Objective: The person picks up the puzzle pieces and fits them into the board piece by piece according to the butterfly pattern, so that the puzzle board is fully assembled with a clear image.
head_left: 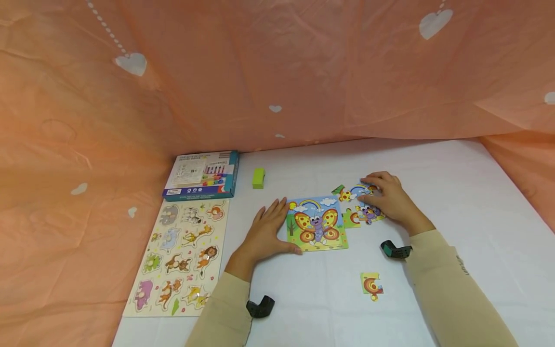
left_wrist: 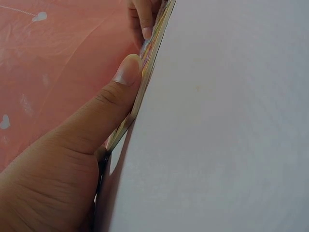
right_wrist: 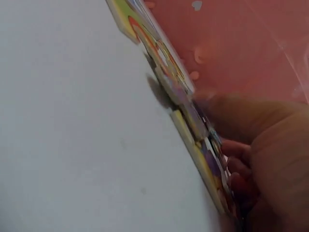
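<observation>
The butterfly picture board [head_left: 316, 224] lies flat on the table. My left hand [head_left: 270, 231] rests along its left side, fingers extended, thumb at the lower left corner; in the left wrist view the thumb [left_wrist: 128, 72] touches the board's edge. Just right of the board, my right hand [head_left: 390, 200] pinches a jigsaw puzzle piece [head_left: 359, 191] with a rainbow on it, between thumb and fingers. Other joined puzzle pieces [head_left: 351, 219] lie below it, partly under the hand. The right wrist view shows pieces [right_wrist: 171, 84] slightly raised, with a shadow beneath.
A loose puzzle piece [head_left: 371, 285] lies nearer the front. A green block [head_left: 258, 178] stands behind the board. On the left are an animal peg puzzle [head_left: 179, 255] and a flat box [head_left: 201, 176]. An orange curtain [head_left: 277, 72] hangs behind the white table.
</observation>
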`<state>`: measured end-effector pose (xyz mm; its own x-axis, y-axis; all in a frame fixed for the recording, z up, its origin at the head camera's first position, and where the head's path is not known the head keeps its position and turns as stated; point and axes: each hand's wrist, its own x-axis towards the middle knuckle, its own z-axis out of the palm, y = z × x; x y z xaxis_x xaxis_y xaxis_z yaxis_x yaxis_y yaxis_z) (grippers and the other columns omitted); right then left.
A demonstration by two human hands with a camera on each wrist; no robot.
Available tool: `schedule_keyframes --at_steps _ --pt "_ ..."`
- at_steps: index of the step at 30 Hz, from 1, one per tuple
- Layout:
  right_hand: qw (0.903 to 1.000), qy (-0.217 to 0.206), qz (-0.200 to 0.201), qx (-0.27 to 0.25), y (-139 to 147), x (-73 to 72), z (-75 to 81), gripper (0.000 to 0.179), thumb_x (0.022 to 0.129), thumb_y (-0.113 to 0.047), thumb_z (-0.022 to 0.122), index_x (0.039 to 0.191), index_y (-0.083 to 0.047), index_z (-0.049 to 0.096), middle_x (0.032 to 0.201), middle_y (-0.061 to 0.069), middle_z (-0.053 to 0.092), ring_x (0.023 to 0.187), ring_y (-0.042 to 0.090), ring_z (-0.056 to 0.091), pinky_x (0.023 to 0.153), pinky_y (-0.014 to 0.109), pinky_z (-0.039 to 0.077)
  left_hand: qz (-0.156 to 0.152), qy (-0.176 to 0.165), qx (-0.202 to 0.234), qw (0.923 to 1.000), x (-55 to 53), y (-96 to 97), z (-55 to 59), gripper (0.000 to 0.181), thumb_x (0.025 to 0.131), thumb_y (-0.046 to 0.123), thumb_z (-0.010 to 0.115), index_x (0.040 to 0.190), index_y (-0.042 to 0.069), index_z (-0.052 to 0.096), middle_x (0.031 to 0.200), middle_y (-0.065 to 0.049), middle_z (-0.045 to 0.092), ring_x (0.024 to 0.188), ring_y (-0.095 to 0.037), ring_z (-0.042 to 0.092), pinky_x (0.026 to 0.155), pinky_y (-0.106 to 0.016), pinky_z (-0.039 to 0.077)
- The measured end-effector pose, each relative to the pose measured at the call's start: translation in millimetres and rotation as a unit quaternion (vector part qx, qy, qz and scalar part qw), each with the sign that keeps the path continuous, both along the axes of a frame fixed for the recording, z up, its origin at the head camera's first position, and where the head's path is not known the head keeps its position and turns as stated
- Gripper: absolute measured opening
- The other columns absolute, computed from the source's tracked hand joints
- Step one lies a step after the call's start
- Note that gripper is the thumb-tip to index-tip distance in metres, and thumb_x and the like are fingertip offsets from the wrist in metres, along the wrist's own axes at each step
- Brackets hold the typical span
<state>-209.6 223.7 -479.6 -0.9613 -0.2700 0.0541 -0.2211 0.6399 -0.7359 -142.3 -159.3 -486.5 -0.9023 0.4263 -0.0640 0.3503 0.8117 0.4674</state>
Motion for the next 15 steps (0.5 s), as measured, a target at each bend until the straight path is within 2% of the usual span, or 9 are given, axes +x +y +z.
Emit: schedule_keyframes --at_steps 3,9,12,15 --pt "0.9999 0.003 -0.005 0.015 -3.5 0.9 0.8 0.053 0.103 -0.023 0.080 0.145 0.004 0.064 0.156 0.028 0.044 0.144 0.052 0.029 0.116 0.071 0.027 0.001 0.001 0.002 1.0000 0.3 -0.3 -0.4 0.136 0.071 0.072 0.093 0.172 0.010 0.026 0.180 0.001 0.012 0.166 -0.018 0.003 0.131 -0.046 -0.002" --pt "0.9988 0.003 -0.034 -0.035 -6.0 4.7 5.2 0.045 0.101 -0.011 0.080 0.137 0.008 0.060 0.143 0.030 0.050 0.128 0.047 0.041 0.106 0.062 0.036 0.000 -0.005 0.002 1.0000 -0.2 0.1 0.0 0.137 0.071 0.072 0.093 0.173 0.011 0.025 0.180 0.002 0.011 0.166 -0.017 0.001 0.131 -0.046 -0.003" --pt "0.9963 0.012 -0.059 -0.062 -6.9 7.5 8.2 0.037 0.103 -0.009 0.077 0.133 0.007 0.063 0.130 0.027 0.058 0.116 0.041 0.053 0.099 0.053 0.043 0.000 -0.010 -0.004 0.9999 -1.1 0.5 0.5 0.138 0.071 0.073 0.092 0.173 0.012 0.024 0.181 0.002 0.010 0.165 -0.017 0.000 0.130 -0.046 -0.003" --pt "0.9923 0.026 -0.082 -0.089 -9.0 10.4 11.5 0.028 0.106 -0.010 0.074 0.128 0.004 0.067 0.118 0.023 0.064 0.103 0.033 0.060 0.088 0.036 0.048 -0.002 -0.018 -0.010 0.9998 -2.1 0.7 1.7 0.138 0.072 0.073 0.092 0.173 0.011 0.023 0.181 0.002 0.008 0.165 -0.017 -0.001 0.130 -0.046 -0.004"
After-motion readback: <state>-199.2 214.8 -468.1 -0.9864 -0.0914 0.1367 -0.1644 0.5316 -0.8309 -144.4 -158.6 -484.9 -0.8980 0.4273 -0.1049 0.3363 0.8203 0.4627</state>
